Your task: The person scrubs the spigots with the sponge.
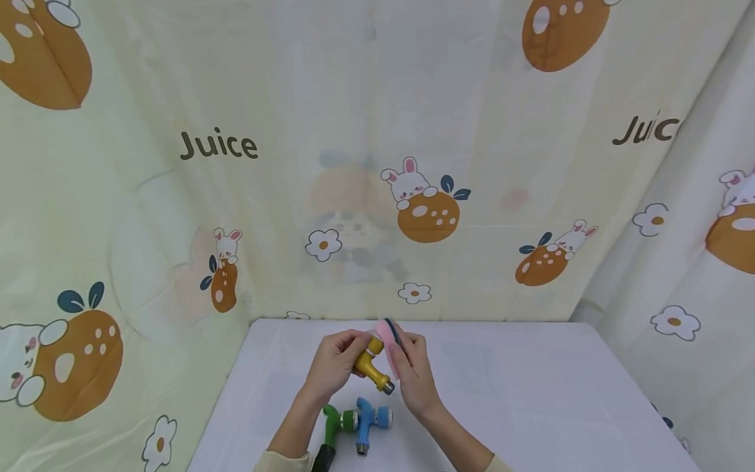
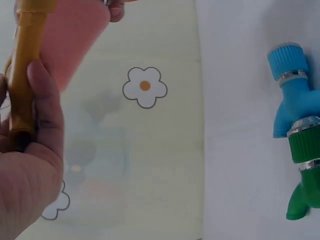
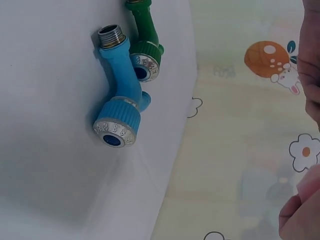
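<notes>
My left hand (image 1: 331, 364) grips a yellow water tap (image 1: 367, 368) above the white table, its threaded metal end pointing down to the right. In the right hand (image 1: 420, 381) is a pink sponge (image 1: 386, 335) with a dark backing, held up against the tap's knob end. The left wrist view shows the yellow tap (image 2: 24, 75) between thumb and fingers, with the pink sponge (image 2: 75, 40) behind it. Only part of the right hand (image 3: 305, 220) shows at the edge of the right wrist view.
On the white table (image 1: 501, 393), below the hands, lie a blue tap (image 1: 364, 419) and a green tap (image 1: 331, 423) close beside each other. A black piece (image 1: 323, 457) is at the green tap's lower end. A printed curtain (image 1: 354, 98) hangs behind the table.
</notes>
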Tool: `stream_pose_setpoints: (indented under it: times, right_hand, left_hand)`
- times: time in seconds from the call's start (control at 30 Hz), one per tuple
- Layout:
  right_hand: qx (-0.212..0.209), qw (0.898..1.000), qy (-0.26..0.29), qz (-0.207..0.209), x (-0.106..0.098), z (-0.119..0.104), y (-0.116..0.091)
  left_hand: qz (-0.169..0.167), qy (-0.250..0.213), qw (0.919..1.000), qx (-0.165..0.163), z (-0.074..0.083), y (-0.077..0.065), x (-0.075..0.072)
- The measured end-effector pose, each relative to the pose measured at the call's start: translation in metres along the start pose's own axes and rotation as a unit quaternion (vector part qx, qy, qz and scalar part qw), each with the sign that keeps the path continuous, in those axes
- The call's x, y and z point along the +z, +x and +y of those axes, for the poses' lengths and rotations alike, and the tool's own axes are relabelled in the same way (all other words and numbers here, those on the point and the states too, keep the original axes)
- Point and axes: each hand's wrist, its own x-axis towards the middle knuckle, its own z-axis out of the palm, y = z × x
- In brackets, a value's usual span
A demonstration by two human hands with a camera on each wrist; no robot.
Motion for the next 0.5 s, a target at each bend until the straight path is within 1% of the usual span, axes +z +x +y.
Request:
stream_pose_setpoints:
  times: [0.07, 0.17, 0.23, 0.3, 0.4, 0.5]
  right_hand:
    - [-0.004, 1.000, -0.002, 0.008, 0.000, -0.001, 0.000]
    - [-0.015, 1.000, -0.011, 0.013, -0.001, -0.004, 0.000]
    - [-0.017, 1.000, -0.013, 0.013, -0.003, -0.005, 0.000]
    - [-0.010, 1.000, -0.012, 0.014, -0.005, -0.004, 0.000]
    - [0.008, 1.000, -0.006, 0.015, -0.009, 0.000, 0.000]
    - [0.016, 1.000, -0.014, 0.018, -0.013, 0.004, 0.000]
  left_hand:
    - [-0.003, 0.019, 0.9998, 0.004, 0.000, 0.000, 0.002]
    - [0.008, 0.040, 0.9992, 0.006, -0.001, 0.001, 0.003]
    - [0.016, 0.043, 0.9989, 0.011, -0.002, 0.002, 0.003]
    - [0.021, 0.040, 0.9989, 0.014, -0.005, 0.003, 0.004]
    - [0.018, 0.031, 0.9992, 0.016, -0.011, 0.005, 0.005]
    - [0.001, 0.042, 0.9990, 0.019, -0.018, 0.007, 0.008]
